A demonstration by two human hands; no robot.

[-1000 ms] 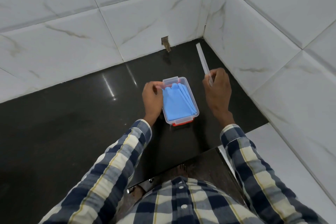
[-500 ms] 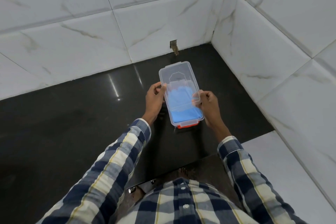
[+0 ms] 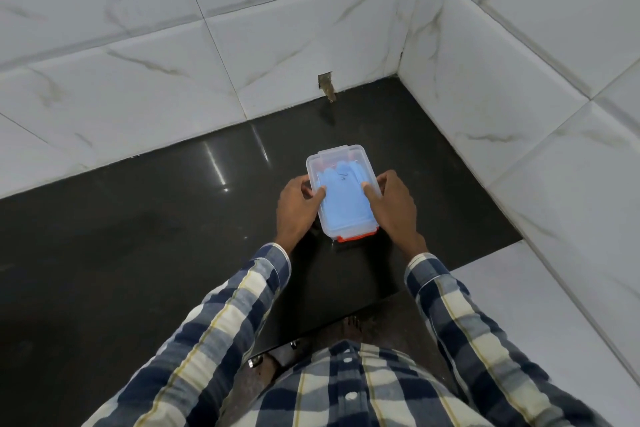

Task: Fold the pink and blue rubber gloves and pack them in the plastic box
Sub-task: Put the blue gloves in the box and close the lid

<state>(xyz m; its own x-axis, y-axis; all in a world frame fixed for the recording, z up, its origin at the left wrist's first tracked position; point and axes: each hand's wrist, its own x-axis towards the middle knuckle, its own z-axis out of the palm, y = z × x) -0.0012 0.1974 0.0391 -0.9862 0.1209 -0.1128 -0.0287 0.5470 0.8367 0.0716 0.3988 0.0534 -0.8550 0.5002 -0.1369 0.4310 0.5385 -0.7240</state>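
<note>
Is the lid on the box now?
Yes, the clear lid sits on the plastic box, both hands pressing it; blue glove shows through.

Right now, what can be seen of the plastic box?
The plastic box is a small clear rectangular container with rounded corners, lying flat on the dark glossy counter near the tiled corner. Its translucent lid is on top, with a blue glove showing through. An orange-red clasp shows at the near end. The left hand and right hand hold its long sides, thumbs on the lid.
</note>
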